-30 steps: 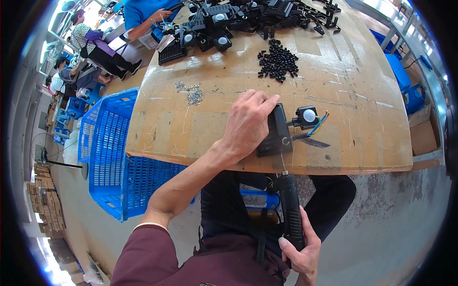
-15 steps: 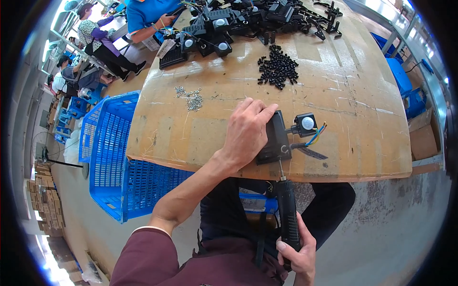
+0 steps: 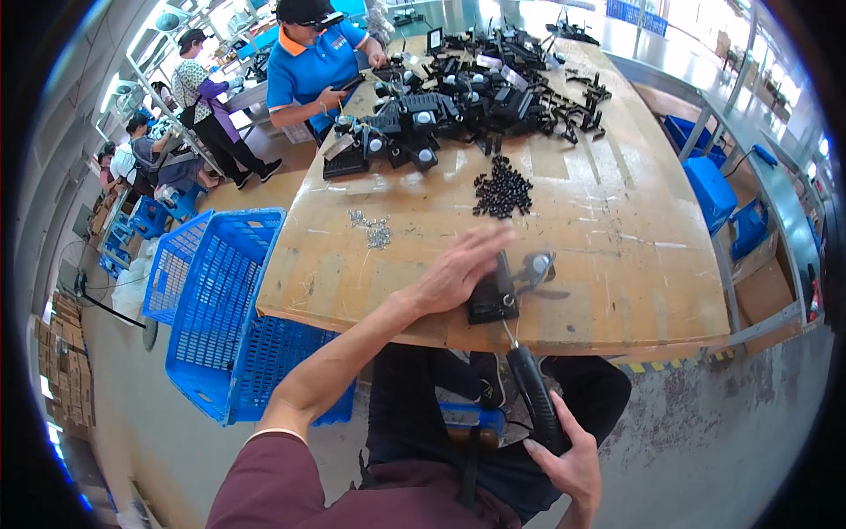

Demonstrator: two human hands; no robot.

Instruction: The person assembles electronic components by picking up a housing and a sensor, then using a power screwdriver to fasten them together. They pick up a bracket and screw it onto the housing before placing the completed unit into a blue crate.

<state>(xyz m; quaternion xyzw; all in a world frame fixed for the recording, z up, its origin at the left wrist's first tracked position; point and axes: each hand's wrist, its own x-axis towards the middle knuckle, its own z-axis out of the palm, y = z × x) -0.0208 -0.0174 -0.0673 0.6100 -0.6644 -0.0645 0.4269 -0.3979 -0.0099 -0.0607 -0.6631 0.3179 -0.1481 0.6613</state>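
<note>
My right hand (image 3: pixel 571 460) is wrapped round a black electric screwdriver (image 3: pixel 533 397). Its bit reaches up to the near edge of a black floodlight (image 3: pixel 493 301) at the table's front; whether it sits in a screw I cannot tell. Over the floodlight's far left side lies my left hand (image 3: pixel 454 271), fingers stretched out and smeared by motion, thumb hidden. A blurred sensor head (image 3: pixel 536 267) with a white dome sticks out from the floodlight's right side.
Small black parts (image 3: pixel 502 189) lie heaped mid-table, and metal nuts or washers (image 3: pixel 377 234) at left. Beyond is a pile of black floodlights (image 3: pixel 476 106). A co-worker in blue (image 3: pixel 313 75) stands at the far left. Blue crates (image 3: pixel 225 309) flank the table's left side.
My left fingers have straightened from their grip on the floodlight's far edge. The floodlight and its sensor head have shifted or turned. The view has tilted up, showing more of the co-worker.
</note>
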